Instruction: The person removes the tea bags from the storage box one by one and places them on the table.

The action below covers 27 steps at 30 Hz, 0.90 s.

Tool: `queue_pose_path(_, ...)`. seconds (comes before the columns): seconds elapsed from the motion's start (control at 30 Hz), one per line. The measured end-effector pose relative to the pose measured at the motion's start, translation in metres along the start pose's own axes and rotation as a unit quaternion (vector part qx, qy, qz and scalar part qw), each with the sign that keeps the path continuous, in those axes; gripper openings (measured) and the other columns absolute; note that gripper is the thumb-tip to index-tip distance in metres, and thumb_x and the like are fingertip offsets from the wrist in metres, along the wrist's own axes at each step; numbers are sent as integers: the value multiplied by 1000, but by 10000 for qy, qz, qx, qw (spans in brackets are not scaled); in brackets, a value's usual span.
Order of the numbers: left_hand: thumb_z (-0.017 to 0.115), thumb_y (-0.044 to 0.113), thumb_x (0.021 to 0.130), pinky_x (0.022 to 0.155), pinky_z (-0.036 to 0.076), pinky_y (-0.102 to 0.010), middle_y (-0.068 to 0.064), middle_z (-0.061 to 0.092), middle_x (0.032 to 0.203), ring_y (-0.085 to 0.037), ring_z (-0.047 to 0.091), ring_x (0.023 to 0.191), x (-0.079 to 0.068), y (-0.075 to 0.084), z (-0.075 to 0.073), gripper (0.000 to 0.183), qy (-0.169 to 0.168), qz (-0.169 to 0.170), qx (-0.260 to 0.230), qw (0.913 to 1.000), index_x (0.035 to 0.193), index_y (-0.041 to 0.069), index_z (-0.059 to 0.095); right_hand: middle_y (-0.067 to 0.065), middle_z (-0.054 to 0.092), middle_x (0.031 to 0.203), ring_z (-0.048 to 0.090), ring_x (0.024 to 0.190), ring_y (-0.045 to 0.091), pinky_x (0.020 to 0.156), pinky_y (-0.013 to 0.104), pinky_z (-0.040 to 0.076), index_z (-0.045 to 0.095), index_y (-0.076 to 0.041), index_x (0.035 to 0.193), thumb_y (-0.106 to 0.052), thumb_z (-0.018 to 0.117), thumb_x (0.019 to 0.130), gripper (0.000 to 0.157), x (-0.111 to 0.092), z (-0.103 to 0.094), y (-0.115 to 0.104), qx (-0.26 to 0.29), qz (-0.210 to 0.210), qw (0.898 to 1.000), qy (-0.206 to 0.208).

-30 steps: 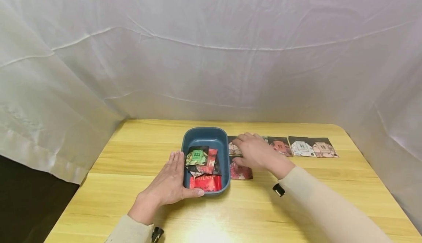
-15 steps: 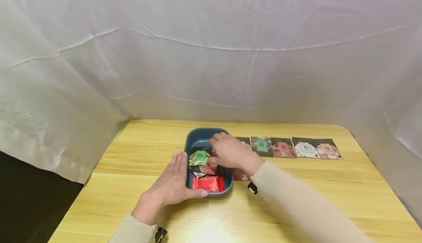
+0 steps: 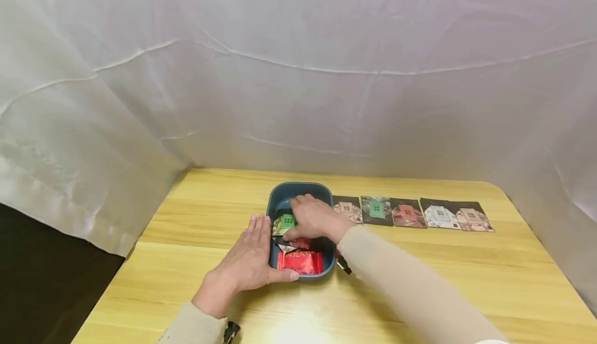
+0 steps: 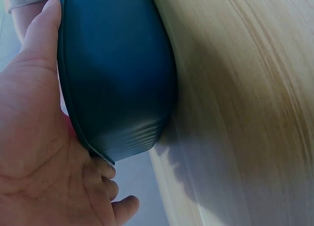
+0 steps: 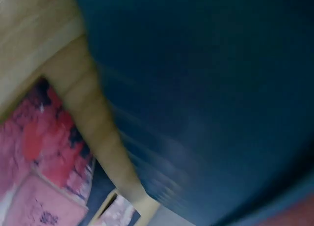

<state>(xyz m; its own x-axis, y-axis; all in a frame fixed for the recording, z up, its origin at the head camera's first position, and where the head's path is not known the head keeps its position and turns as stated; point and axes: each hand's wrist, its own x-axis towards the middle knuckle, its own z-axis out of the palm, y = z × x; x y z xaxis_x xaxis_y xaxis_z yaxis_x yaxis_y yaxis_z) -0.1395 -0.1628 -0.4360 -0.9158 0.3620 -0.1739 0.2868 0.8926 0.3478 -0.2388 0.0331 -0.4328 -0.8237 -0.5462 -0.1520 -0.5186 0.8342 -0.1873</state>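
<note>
A blue rectangular box stands on the table, holding several small packets. My left hand lies along its left side, fingers straight, with the thumb across the near rim. In the left wrist view the palm is beside the box's outer wall. My right hand reaches inside over the packets, its thumb beside a black packet with a green label. The hand covers part of the contents, so whether it grips a packet is unclear. A shiny red packet lies at the box's near end.
To the right of the box, a row of flat dark packets includes a green-labelled one, a red-labelled one and a white-labelled one. A pink-red packet lies close to the box. Pale curtains hang behind the wooden table.
My right hand has moved left from the packets on the table into the box. The left hand has stayed on the box. The view has shifted slightly.
</note>
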Motion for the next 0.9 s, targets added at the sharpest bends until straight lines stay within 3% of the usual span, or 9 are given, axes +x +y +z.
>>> queue_pose_path(0.2, 67, 91, 74, 132, 19, -55, -26, 8, 175, -41, 4, 164, -1, 3, 0, 144, 4, 38, -27, 10000, 167, -5, 11, 17, 55, 155, 52, 142, 35, 122, 47, 42, 47, -1, 156, -67, 78, 84, 102, 4, 8, 2, -26, 153, 9999, -73)
queue_pose_path(0.57, 66, 91, 75, 132, 18, -54, -27, 8, 175, -41, 6, 164, -1, 3, 0, 144, -2, 54, -100, 9999, 166, -7, 11, 19, 58, 150, 55, 137, 37, 118, 50, 45, 50, 0, 152, -64, 80, 83, 99, 2, 4, 0, -50, 276, 9994, -205)
queue_pose_path(0.8, 67, 91, 74, 133, 17, -53, -26, 9, 175, -40, 4, 164, -1, 2, 0, 145, 6, -22, -98, 9999, 166, -5, 11, 15, 62, 134, 57, 123, 31, 109, 46, 51, 58, -3, 144, -58, 86, 78, 91, -4, 1, 1, -193, 229, 9993, -225)
queue_pose_path(0.9, 67, 91, 74, 133, 17, -53, -27, 9, 175, -41, 5, 164, -1, 1, 0, 145, 22, -9, -115, 9999, 166, -6, 11, 15, 61, 137, 56, 123, 30, 110, 44, 51, 60, -3, 144, -56, 87, 78, 88, -7, -2, 0, -276, 220, 9987, -380)
